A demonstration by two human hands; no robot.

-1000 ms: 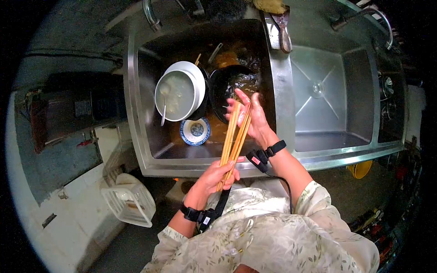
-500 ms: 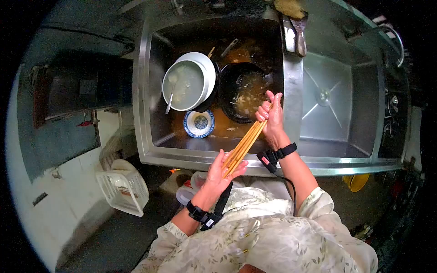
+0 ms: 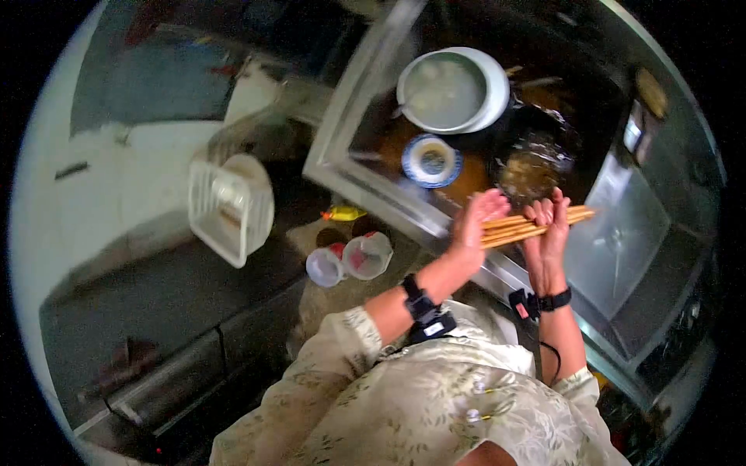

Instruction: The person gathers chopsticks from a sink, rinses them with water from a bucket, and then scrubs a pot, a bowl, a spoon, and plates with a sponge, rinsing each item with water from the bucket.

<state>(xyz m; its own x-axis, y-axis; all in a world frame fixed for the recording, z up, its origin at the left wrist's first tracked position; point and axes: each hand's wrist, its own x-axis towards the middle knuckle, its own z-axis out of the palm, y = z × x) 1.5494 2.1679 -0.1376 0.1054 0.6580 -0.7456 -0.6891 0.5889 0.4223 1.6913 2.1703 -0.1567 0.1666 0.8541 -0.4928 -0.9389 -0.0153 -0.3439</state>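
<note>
A bundle of several wooden chopsticks (image 3: 513,230) lies nearly level over the front rim of the sink. My right hand (image 3: 548,229) is closed around it, with ends sticking out to the right. Against the left ends rests my left hand (image 3: 472,221), its fingers stretched out and palm turned toward the bundle. Just beyond the hands is a dark pot (image 3: 536,159) with murky water and food scraps. A blue-rimmed white bowl (image 3: 432,161) sits to its left. Behind that bowl, a large white bowl (image 3: 497,93) holds cloudy liquid.
The steel sink's rim (image 3: 342,132) runs along the left. A second basin (image 3: 622,248) lies to the right. On the divider is a scrubber (image 3: 651,92). Below left are a white plastic basket (image 3: 242,225) and clear plastic tubs (image 3: 367,256) by a yellow bottle (image 3: 344,213).
My view has turned left, so the sink appears tilted and further right. The chopsticks have swung from slanting to almost level. My left hand has moved from beneath their lower ends to beside them.
</note>
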